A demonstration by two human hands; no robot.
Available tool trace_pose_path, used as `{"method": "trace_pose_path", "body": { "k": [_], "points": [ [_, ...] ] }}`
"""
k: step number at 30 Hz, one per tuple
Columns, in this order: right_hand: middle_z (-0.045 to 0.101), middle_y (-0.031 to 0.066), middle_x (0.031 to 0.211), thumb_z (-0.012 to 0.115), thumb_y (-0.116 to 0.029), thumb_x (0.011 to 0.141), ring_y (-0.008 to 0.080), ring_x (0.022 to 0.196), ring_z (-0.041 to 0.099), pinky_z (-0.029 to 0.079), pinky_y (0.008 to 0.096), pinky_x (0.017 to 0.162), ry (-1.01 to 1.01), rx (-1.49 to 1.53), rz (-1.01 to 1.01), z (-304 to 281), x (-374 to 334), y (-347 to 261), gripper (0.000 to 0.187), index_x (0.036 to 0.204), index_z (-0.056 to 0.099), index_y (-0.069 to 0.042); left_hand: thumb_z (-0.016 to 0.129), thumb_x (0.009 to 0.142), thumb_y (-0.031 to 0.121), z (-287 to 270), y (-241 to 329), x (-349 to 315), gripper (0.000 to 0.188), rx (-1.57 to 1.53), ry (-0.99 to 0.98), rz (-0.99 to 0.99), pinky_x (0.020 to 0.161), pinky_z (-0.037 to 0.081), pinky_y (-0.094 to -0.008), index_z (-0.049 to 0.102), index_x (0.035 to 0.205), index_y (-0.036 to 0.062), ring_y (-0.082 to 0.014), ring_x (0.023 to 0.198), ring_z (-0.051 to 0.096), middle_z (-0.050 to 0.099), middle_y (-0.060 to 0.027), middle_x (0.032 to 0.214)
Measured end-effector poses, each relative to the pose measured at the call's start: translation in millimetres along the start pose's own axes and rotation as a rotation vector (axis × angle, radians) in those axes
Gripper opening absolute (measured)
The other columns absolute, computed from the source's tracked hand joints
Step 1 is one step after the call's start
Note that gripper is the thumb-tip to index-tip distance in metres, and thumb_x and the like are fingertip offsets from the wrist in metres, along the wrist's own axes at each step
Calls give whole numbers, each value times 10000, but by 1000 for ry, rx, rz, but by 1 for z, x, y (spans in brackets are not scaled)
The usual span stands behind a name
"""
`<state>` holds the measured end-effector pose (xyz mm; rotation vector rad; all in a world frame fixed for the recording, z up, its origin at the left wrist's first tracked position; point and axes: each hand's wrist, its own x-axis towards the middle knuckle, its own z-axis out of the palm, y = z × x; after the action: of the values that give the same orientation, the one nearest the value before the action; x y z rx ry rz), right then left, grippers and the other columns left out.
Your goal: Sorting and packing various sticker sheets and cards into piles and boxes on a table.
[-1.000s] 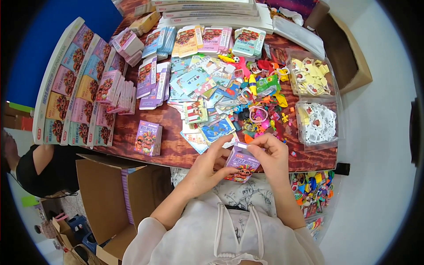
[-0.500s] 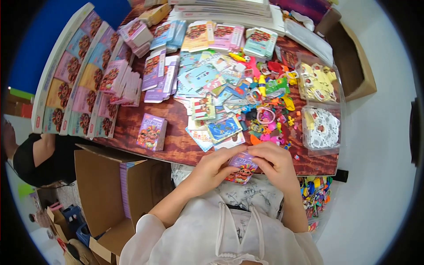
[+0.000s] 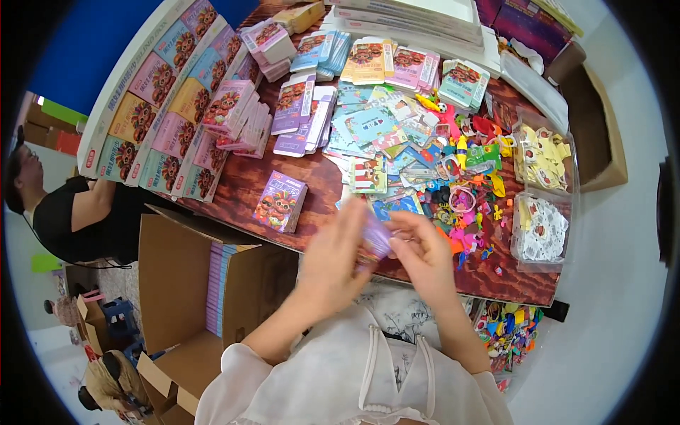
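Over the table's front edge, my left hand point(image 3: 334, 261) grips a small purple card box point(image 3: 374, 239) with a cartoon picture; both are smeared by motion. My right hand point(image 3: 423, 256) has its thumb and bent fingers at the box's right edge, closed on that side. Just beyond lie several picture cards point(image 3: 368, 175), some in loose piles. Left of my hands a similar purple box point(image 3: 280, 202) stands on the table, plump and closed. Small colourful plastic toys point(image 3: 464, 202) are heaped right of the cards.
Flat purple cartons point(image 3: 303, 117) and other coloured cartons lie behind the cards. Display trays of boxes point(image 3: 152, 92) stand at left, beside stacked pink boxes point(image 3: 237, 117). Clear tubs point(image 3: 542, 227) hold small pieces at right. An open cardboard carton point(image 3: 173, 276) sits below left. A person point(image 3: 92, 219) is beyond.
The view has shifted, so the table sits further right. My hands have raised the purple box from my lap side to over the table edge and turned it; the left hand moves fast.
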<state>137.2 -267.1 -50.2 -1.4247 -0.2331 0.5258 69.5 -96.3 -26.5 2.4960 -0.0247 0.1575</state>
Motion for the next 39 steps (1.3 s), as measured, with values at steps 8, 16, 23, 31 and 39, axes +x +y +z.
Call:
{"method": "trace_pose_path", "body": {
  "k": [8,16,23,31,39],
  "points": [
    [727,75,995,628,-55,944,93,866,652,498,235,743,-145,-171,40,14,7,3,211,1140,661,17,873,664,149,-39,-71,8,1063,374,104,-376,973,474,-484,271,1538,84,-449,1192,515,374,-235,1493],
    [732,81,997,632,-56,941,89,841,656,498,230,713,-181,-231,46,13,5,3,218,1145,661,13,876,663,167,-61,-109,-3,1078,409,148,-373,979,473,-489,265,1551,139,-453,1230,498,359,-230,1506],
    [734,78,992,632,-52,938,96,854,666,501,237,710,-181,-241,71,7,4,7,219,1144,663,17,800,779,191,-49,-66,45,868,309,432,-75,1111,322,-510,345,1488,-19,-446,1340,401,416,-279,1461],
    [728,86,990,642,-56,941,106,867,676,530,250,755,-233,-314,7,5,-6,10,208,1131,668,24,705,866,382,2,-162,211,843,391,481,-373,1121,305,-579,316,1465,-65,-480,1389,346,390,-300,1485],
    [704,67,1011,648,-67,941,100,850,660,529,258,735,-123,-303,52,-21,-18,16,208,1128,671,20,745,786,464,-1,-159,223,841,224,379,-663,1088,328,-600,428,1454,64,-463,1363,368,357,-236,1527]
  ]
}}
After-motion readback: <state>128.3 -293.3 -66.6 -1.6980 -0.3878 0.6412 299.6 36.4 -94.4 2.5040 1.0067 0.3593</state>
